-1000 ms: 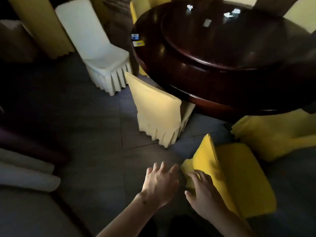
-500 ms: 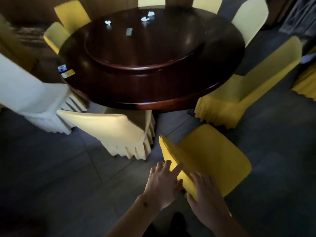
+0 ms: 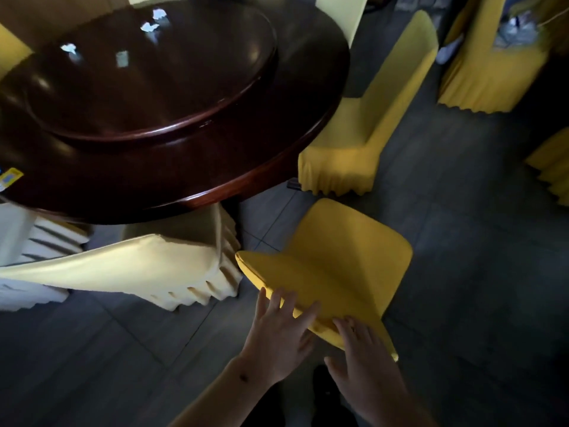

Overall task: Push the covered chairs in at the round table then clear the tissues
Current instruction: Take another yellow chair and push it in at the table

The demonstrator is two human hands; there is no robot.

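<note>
A bright yellow covered chair (image 3: 335,260) stands just in front of me, a little out from the dark round table (image 3: 172,167). My left hand (image 3: 278,337) and my right hand (image 3: 365,362) both rest flat on the top edge of its backrest, fingers spread. Several crumpled white tissues (image 3: 152,24) lie on the raised turntable at the table's far side. A pale yellow covered chair (image 3: 147,266) sits pushed under the table to the left.
Another yellow chair (image 3: 363,131) stands at the table's right side, with more yellow-covered chairs (image 3: 489,66) beyond it. A white covered chair (image 3: 27,238) is at the left edge. A small yellow card (image 3: 10,177) lies on the table rim. Grey floor tiles surround me.
My view has swung right around the table. The bright yellow chair has turned so that its seat faces the table, with both hands staying on its backrest.
</note>
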